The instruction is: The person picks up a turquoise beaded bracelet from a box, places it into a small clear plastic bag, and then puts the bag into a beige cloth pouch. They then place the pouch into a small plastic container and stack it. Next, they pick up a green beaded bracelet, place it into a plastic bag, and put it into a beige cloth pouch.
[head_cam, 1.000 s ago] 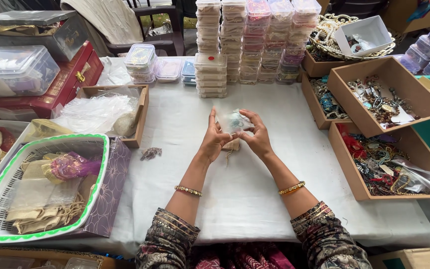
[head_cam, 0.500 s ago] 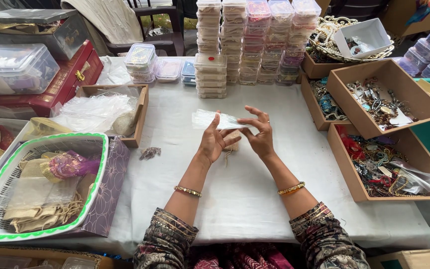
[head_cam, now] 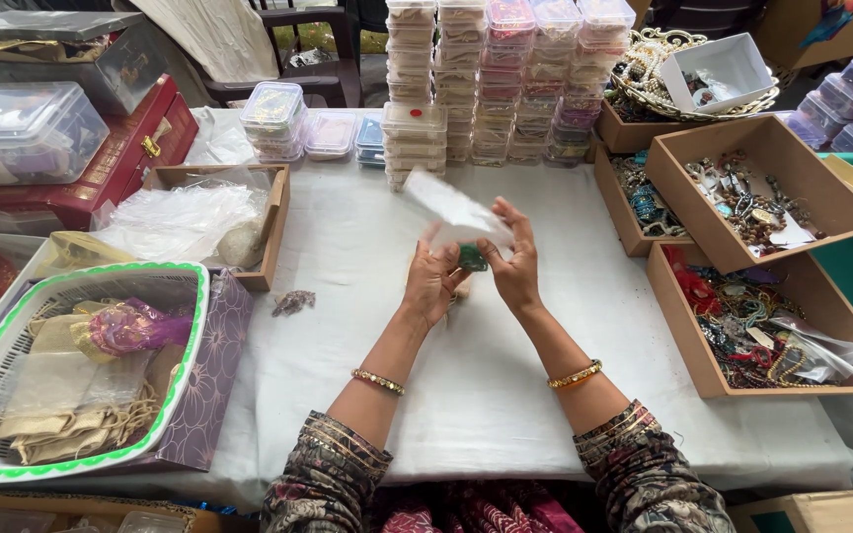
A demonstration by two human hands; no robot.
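Head view: both hands' fingers [head_cam: 494,212] closed on clear pouch [head_cam: 456,212]; jewellery-filled cardboard trays [head_cam: 742,212] rightward

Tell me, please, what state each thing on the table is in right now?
Left hand: grip closed on the clear pouch.
Right hand: pinching the same pouch.
Clear pouch: lifted, blurred.
Cardboard trays: open, holding jewellery.
White basket: holds fabric bags.
Plastic boxes: stacked, lids shut.
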